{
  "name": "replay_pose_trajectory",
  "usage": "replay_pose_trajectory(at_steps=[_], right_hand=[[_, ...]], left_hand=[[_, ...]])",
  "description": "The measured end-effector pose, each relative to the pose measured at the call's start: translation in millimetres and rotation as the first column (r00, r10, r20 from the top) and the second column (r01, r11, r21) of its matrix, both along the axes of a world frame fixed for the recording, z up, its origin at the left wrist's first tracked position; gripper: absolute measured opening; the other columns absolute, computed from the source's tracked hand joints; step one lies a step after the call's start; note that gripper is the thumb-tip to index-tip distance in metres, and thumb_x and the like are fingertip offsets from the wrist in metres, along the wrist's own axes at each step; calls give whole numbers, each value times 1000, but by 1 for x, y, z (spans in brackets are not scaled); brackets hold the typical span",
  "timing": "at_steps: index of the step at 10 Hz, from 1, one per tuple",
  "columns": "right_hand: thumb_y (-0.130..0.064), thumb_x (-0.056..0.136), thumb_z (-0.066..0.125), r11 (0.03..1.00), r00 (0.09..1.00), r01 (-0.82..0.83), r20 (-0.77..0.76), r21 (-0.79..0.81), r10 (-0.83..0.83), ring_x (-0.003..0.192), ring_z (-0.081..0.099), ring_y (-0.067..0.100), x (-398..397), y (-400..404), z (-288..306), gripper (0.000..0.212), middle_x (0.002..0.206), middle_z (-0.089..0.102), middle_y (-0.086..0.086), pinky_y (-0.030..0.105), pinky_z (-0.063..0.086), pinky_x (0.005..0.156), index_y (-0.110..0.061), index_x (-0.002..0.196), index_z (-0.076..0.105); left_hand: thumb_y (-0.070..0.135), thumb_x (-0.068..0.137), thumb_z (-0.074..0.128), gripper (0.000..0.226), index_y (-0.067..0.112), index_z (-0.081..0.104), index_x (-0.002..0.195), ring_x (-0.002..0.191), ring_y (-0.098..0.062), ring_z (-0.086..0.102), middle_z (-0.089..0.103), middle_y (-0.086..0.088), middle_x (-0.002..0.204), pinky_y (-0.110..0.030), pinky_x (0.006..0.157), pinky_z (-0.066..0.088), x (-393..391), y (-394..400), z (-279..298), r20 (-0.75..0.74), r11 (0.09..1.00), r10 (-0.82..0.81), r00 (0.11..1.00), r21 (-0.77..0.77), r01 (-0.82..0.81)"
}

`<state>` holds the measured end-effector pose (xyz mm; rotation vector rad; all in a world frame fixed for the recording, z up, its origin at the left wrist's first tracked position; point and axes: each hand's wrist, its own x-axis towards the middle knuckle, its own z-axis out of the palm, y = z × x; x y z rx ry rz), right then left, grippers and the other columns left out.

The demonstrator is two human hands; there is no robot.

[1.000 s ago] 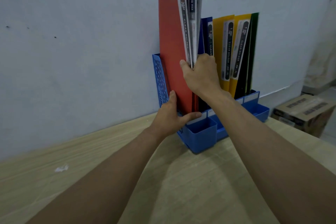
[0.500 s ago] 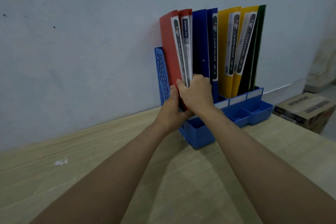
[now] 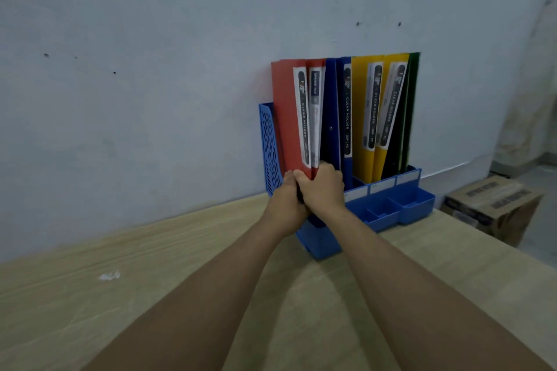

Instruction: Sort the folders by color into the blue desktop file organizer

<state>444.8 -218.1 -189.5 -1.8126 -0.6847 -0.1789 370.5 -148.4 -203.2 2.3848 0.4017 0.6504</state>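
Note:
The blue desktop file organizer [image 3: 391, 208] stands on the wooden table against the wall. Its leftmost slot holds the red folders [image 3: 286, 117], upright. To their right stand the blue folders [image 3: 334, 105], then the yellow folders [image 3: 361, 129], then the green folders [image 3: 413, 99] at the far right. My left hand [image 3: 286, 205] and my right hand [image 3: 322, 187] meet at the bottom front edge of the red folders, both closed on them. The hands hide the lower ends of the red folders and the slot's front.
A pale wall [image 3: 150, 69] rises right behind the organizer. A small white scrap [image 3: 110, 275] lies on the table [image 3: 90, 310] at the left. Beyond the table's right edge a cardboard box [image 3: 494, 205] sits on the floor.
The red folders have gone down into the leftmost slot, from well above the others to level with them. Both hands sank with them, and my right hand slid down to the folders' bottom edge.

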Motion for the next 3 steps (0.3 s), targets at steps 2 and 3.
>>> replay_pose_trajectory(at_steps=[2, 3], right_hand=[[-22, 82, 77, 998, 998, 44, 43, 45, -46, 103, 62, 21, -27, -20, 15, 53, 118, 62, 5, 34, 56, 83, -16, 125, 46], [-14, 86, 69, 955, 894, 160, 374, 248, -247, 129, 43, 21, -51, -28, 16, 66, 139, 44, 7, 33, 40, 107, -17, 142, 35]], left_hand=[[32, 88, 74, 38, 7, 68, 116, 97, -21, 68, 72, -7, 108, -37, 89, 56, -60, 25, 15, -173, 988, -34, 984, 144, 60], [28, 88, 75, 27, 8, 77, 106, 90, -14, 73, 78, -4, 101, -30, 87, 57, -103, 50, 22, -216, 982, 63, 974, 188, -22]])
